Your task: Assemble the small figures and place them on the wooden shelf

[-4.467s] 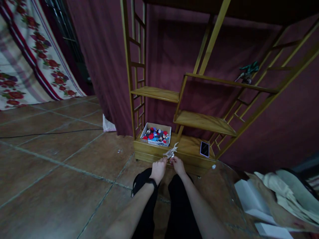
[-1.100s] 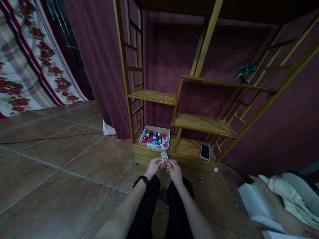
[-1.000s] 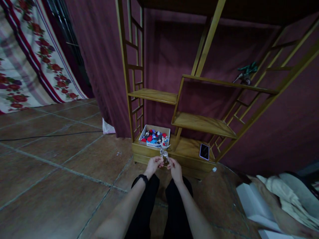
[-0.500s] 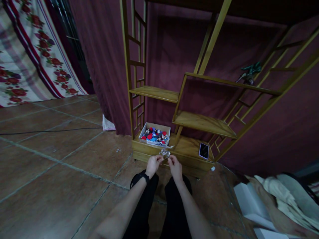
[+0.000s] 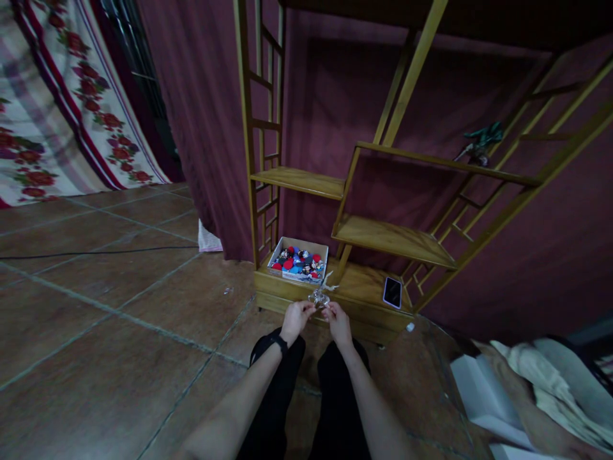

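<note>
Between my two hands is a small clear plastic piece (image 5: 318, 296), shiny and see-through, with a pale branching part rising from its upper right; its exact kind is too small to tell. The fingers of my left hand (image 5: 295, 319) pinch its left side. My right hand (image 5: 338, 322) pinches the right side. Just beyond them, an open shallow box (image 5: 327, 250) of small red, blue and black figures (image 5: 299, 260) stands on the low wooden base of the shelf.
The wooden shelf unit (image 5: 297, 181) rises in front of me, with a phone (image 5: 393, 292) on its base and a dark green figurine (image 5: 481, 142) higher right. White boxes (image 5: 486, 396) stand at the lower right. A black cable (image 5: 96, 253) crosses the tiled floor at left.
The clear piece has tilted in my fingers, so its pale branching part now points more upward. Both hands keep their pinch and have hardly moved.
</note>
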